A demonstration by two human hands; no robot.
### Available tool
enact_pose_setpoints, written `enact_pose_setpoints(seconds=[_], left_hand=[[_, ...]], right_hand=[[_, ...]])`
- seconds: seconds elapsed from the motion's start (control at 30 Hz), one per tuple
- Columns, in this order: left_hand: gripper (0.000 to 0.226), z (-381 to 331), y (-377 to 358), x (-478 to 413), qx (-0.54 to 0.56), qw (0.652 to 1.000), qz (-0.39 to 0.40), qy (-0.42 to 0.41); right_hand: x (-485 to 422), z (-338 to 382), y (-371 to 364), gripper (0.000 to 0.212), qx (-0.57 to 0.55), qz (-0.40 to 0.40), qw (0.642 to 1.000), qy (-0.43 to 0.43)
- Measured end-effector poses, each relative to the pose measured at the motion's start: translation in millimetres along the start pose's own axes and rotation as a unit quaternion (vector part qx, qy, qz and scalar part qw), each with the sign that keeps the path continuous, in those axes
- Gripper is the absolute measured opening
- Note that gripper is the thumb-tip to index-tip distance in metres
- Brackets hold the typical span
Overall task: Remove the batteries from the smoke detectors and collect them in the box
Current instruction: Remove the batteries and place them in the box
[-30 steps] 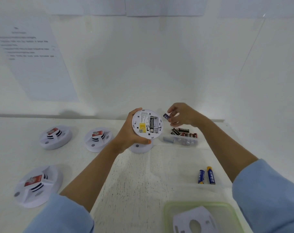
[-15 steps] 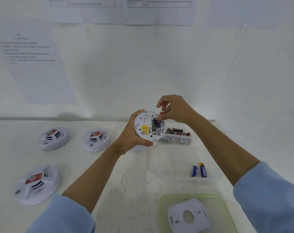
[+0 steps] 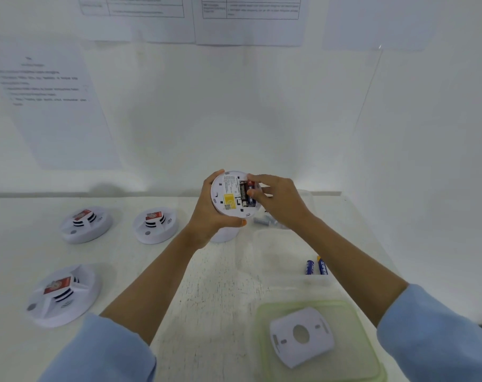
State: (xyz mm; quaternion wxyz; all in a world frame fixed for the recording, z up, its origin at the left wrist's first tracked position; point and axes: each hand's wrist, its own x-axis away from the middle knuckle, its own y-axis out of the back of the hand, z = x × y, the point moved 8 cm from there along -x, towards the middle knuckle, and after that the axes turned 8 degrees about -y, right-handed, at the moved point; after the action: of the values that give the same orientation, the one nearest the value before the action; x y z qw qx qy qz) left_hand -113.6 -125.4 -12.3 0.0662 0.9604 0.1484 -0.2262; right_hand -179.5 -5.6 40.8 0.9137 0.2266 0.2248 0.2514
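Note:
My left hand (image 3: 208, 216) grips a round white smoke detector (image 3: 229, 198) above the table, its back turned to me. The open compartment shows a black battery (image 3: 243, 194) and, beside it, a blue and red battery (image 3: 252, 199). My right hand (image 3: 282, 201) pinches that blue and red battery between thumb and forefinger. The clear battery box (image 3: 263, 221) stands just behind and below my right hand, which hides most of it.
Three white smoke detectors (image 3: 85, 224) (image 3: 155, 224) (image 3: 62, 295) lie face up at the left. Another white detector (image 3: 223, 236) sits under the held one. Two blue batteries (image 3: 315, 267) lie at the right. A green-rimmed lid (image 3: 347, 357) near me carries a white mounting plate (image 3: 302, 336).
My right hand moved left from above the battery box, carrying a small blue battery, to the detector's compartment. My left hand raised the detector slightly.

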Motion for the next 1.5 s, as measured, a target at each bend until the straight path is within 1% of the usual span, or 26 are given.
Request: enact_pose_setpoints(seconds=[0.13,0.2,0.27,0.33,0.43,0.47,0.53,0.57,0.6,0.7,0.73,0.8,0.87,0.9,0.93,1.0,1.07,1.17,1.23,1.33,1.5], left_hand=[[0.104,-7,-4,2,0.007,1.0,0.001,-0.008],[0.104,-11,-6,2,0.005,1.0,0.006,-0.011],[0.101,-12,-7,3,0.01,1.0,0.008,-0.008],[0.101,-13,-8,6,0.017,1.0,0.012,-0.003],[0.103,-16,-9,13,0.018,0.999,0.027,0.007],[0.103,-18,-9,16,0.01,0.999,0.034,0.006],[0.105,-21,-10,22,-0.011,0.998,0.054,0.003],[0.106,-22,-12,26,-0.016,0.998,0.066,0.005],[0.105,-23,-13,31,-0.018,0.997,0.079,0.011],[0.102,-23,-19,48,-0.021,0.994,0.099,0.031],[0.101,-23,-21,53,-0.023,0.994,0.101,0.034],[0.102,-23,-23,62,-0.028,0.994,0.101,0.038],[0.103,-25,-25,70,-0.033,0.994,0.1,0.04],[0.104,-27,-27,74,-0.036,0.994,0.099,0.041],[0.104,-29,-29,78,-0.039,0.994,0.095,0.041],[0.104,-32,-31,86,-0.046,0.994,0.084,0.043],[0.103,-35,-35,97,-0.046,0.995,0.074,0.046],[0.104,-38,-40,110,-0.045,0.996,0.068,0.04],[0.106,-40,-42,118,-0.039,0.996,0.067,0.04],[0.113,-41,-41,127,-0.046,0.996,0.064,0.048],[0.112,-46,-38,129,-0.047,0.996,0.056,0.043]], right_hand=[[5,11,1,0.029,0.132,-0.04,0.987,0.078],[9,15,1,0.024,0.172,-0.046,0.978,0.11],[13,17,1,0.024,0.2,-0.04,0.971,0.124],[16,16,0,0.027,0.214,-0.019,0.97,0.111],[23,10,-1,0.033,0.185,0.029,0.981,0.056],[28,7,-1,0.035,0.156,0.043,0.986,0.036],[40,-3,2,0.041,0.036,0.074,0.996,-0.03],[46,-8,3,0.044,-0.023,0.094,0.994,-0.058],[53,-11,4,0.049,-0.049,0.11,0.99,-0.074],[69,-19,9,0.057,-0.042,0.144,0.985,-0.091],[75,-21,13,0.056,-0.026,0.146,0.985,-0.093],[89,-24,22,0.045,0.038,0.158,0.983,-0.088],[108,-26,24,0.033,0.087,0.208,0.97,-0.09],[119,-28,22,0.031,0.106,0.243,0.959,-0.097],[131,-32,18,0.033,0.131,0.277,0.946,-0.102],[153,-43,11,0.046,0.197,0.335,0.915,-0.105],[170,-54,6,0.058,0.25,0.362,0.892,-0.106],[184,-57,-3,0.073,0.309,0.372,0.873,-0.07],[187,-53,-7,0.076,0.335,0.371,0.865,-0.036],[186,-50,-9,0.072,0.345,0.367,0.864,-0.018],[183,-44,-5,0.065,0.319,0.352,0.88,-0.004]])
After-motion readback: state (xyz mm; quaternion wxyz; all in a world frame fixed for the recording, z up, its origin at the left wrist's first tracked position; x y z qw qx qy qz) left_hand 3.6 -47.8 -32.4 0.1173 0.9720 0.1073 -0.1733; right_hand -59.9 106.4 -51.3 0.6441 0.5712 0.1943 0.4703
